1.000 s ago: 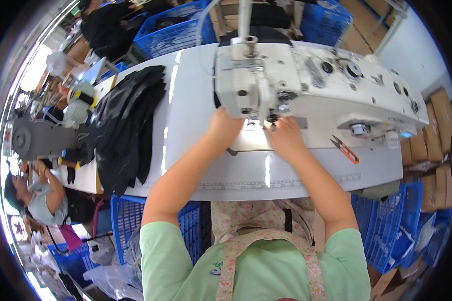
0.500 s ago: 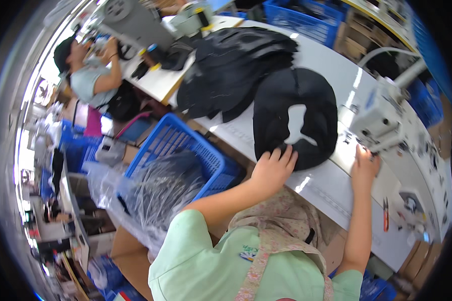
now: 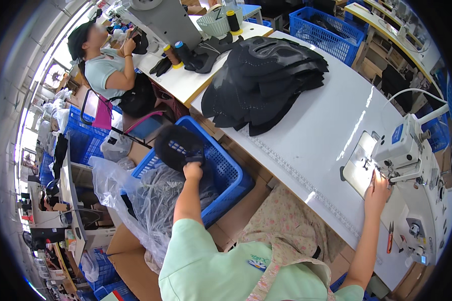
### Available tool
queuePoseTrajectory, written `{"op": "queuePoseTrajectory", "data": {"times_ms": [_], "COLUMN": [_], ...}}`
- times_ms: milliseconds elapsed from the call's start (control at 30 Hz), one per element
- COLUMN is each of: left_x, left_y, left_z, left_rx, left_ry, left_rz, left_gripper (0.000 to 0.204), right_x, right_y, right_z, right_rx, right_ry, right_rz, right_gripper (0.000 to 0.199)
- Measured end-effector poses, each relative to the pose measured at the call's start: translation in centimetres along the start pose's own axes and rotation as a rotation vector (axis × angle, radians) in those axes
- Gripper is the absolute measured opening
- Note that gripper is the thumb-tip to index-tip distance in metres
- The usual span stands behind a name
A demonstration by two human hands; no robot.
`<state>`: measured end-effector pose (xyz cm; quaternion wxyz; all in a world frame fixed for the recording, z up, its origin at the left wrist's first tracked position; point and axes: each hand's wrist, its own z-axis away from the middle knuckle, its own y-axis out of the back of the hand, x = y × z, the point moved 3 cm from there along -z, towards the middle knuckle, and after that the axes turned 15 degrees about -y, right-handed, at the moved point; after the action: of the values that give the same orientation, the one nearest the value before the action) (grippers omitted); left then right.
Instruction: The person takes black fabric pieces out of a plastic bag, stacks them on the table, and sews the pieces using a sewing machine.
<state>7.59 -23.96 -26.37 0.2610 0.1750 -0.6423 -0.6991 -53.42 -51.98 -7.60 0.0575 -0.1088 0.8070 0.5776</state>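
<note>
My left hand (image 3: 193, 171) grips the edge of a rounded black fabric piece (image 3: 168, 150). The piece hangs above a blue plastic crate (image 3: 231, 170) lined with clear plastic, and crate slats show through its cut-out. Motion blurs it a little. Over on the right, my right hand (image 3: 377, 190) rests at the needle area of a white sewing machine (image 3: 398, 140). Its fingers are drawn together beside the lit needle plate (image 3: 357, 168); whatever they pinch is too small to make out. A stack of similar black pieces (image 3: 266, 80) lies on the white table (image 3: 331, 125).
Orange-handled snips (image 3: 389, 238) lie on the machine bed near my right wrist. A ruler strip (image 3: 296, 175) runs along the table's front edge. Thread cones (image 3: 182, 54) stand on the neighbouring table, where a co-worker (image 3: 110, 75) sits. An open cardboard box (image 3: 128, 261) is at lower left.
My left hand has carried the black fabric piece off the table leftward, over the blue crate. My right hand stays by the needle. The view has shifted slightly.
</note>
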Motion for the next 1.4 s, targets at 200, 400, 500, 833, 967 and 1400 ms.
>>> {"op": "queuePoseTrajectory", "data": {"times_ms": [200,400,500,833,967,1400], "left_x": [1.7,0.7,0.9,2.6,1.2,19.7], "left_y": [-5.4,-8.0,-7.2,-4.9,-0.7,28.8], "left_z": [-4.2,-3.2,-2.7,-1.5,-1.5,-21.5], "left_rx": [-0.374,-0.407,-0.401,-0.473,-0.139,0.410], "left_ry": [-0.020,-0.020,-0.102,0.103,0.108,-0.208], "left_rz": [-0.009,0.131,0.096,0.172,0.248,0.952], "left_gripper": [0.035,0.038,0.039,0.050,0.039,0.063], "right_x": [1.0,0.6,0.4,0.9,0.4,-0.1], "right_y": [0.0,-0.2,0.2,0.0,-0.4,0.1], "right_z": [0.3,0.3,0.4,0.2,-0.1,0.1], "right_rx": [-0.044,-0.063,0.004,0.021,0.037,0.138], "right_ry": [-0.067,-0.056,-0.016,-0.009,0.029,0.026], "right_rz": [0.075,0.022,0.049,-0.015,0.016,-0.023], "right_gripper": [0.033,0.027,0.025,0.024,0.023,0.019]}}
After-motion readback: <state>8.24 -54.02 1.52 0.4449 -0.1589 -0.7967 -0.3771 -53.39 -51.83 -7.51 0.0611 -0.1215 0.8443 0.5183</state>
